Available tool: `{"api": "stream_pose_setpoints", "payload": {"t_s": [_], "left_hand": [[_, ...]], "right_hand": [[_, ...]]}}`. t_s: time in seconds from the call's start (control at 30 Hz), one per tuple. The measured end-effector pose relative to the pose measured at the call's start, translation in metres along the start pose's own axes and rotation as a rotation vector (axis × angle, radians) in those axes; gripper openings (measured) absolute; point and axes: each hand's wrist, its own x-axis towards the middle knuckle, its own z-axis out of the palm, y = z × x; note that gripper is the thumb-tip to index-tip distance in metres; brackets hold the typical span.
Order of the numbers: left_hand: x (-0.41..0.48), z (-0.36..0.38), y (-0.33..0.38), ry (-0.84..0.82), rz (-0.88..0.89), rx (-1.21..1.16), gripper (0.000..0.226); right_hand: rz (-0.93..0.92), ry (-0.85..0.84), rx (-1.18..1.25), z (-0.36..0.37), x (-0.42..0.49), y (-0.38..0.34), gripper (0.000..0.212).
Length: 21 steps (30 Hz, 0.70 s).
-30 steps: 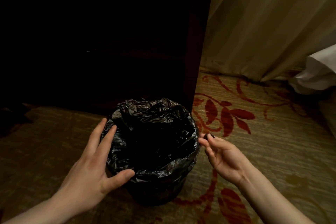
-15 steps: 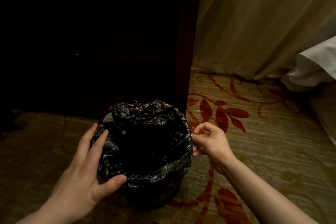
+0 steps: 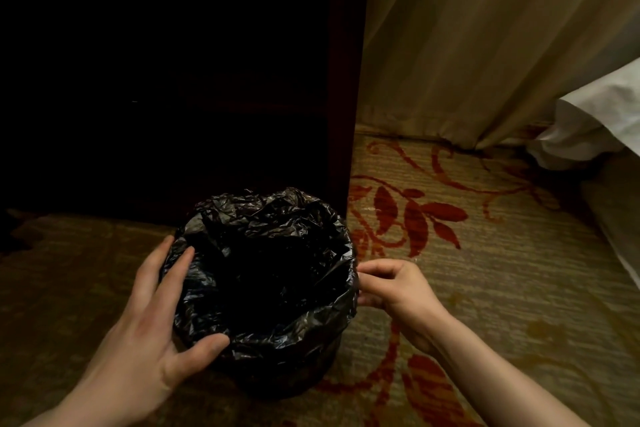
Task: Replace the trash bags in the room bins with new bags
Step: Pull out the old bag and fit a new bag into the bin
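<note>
A small round bin [image 3: 287, 380] stands on the carpet, lined with a crinkled black trash bag [image 3: 266, 215] folded over its rim. My left hand [image 3: 149, 322] lies spread against the bag on the bin's left side, fingers apart, thumb on the near rim. My right hand [image 3: 394, 284] is curled at the bin's right rim, with fingertips pinched on the bag's edge. The inside of the bin is too dark to see.
Dark wooden furniture [image 3: 339, 80] rises directly behind the bin. A beige curtain [image 3: 485, 45] hangs at the back right. White bedding [image 3: 595, 128] drapes down at the right edge. Patterned carpet [image 3: 502, 270] stretches to the right.
My right hand has turned from palm-up beside the bin to a curled pinch on the bag's right rim. My left hand stays on the bin's left side.
</note>
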Motion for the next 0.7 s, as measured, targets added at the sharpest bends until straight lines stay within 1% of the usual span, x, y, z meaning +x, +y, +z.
{"api": "stream_pose_setpoints", "payload": {"t_s": [0.07,0.13,0.2,0.27,0.33,0.4,0.43,0.5,0.57,0.6,0.7], "left_hand": [[0.0003,-0.0002,-0.0001,0.0,0.001,0.003,0.104],[0.0006,0.0,-0.0004,-0.005,-0.006,0.01,0.106],[0.0009,0.0001,-0.001,-0.007,-0.01,0.011,0.108],[0.0008,0.0004,-0.0008,-0.002,-0.005,0.005,0.108],[0.001,0.001,-0.0013,0.006,0.004,-0.002,0.106],[0.0014,0.0012,-0.0026,0.01,0.007,-0.011,0.104],[0.0018,0.0011,-0.0034,0.011,0.008,-0.014,0.104],[0.0024,0.0016,-0.0049,0.016,0.013,-0.018,0.104],[0.002,0.0018,-0.0053,0.02,0.013,-0.027,0.104],[0.0014,0.0016,-0.0049,0.018,0.009,-0.038,0.103],[-0.0005,0.0004,-0.0037,0.005,-0.006,-0.066,0.102]], "right_hand": [[-0.056,0.049,-0.112,0.005,0.0018,-0.0038,0.008],[-0.093,0.067,-0.203,0.0092,0.0029,-0.0074,0.015],[-0.081,0.074,-0.191,0.0109,0.0027,-0.0094,0.018],[-0.026,0.07,-0.075,0.0097,0.0017,-0.0089,0.02],[0.053,0.027,0.146,0.0083,0.0027,-0.007,0.019],[0.141,-0.056,0.422,0.007,0.0047,-0.0042,0.025],[0.179,-0.1,0.523,0.0067,0.0058,-0.0028,0.027],[0.234,-0.183,0.606,0.007,0.0058,-0.001,0.024],[0.244,-0.209,0.549,0.0069,0.0046,0.0001,0.02],[0.223,-0.191,0.465,0.0062,0.0038,-0.0009,0.019],[0.097,-0.094,0.092,0.002,0.0017,-0.0058,0.013]]}}
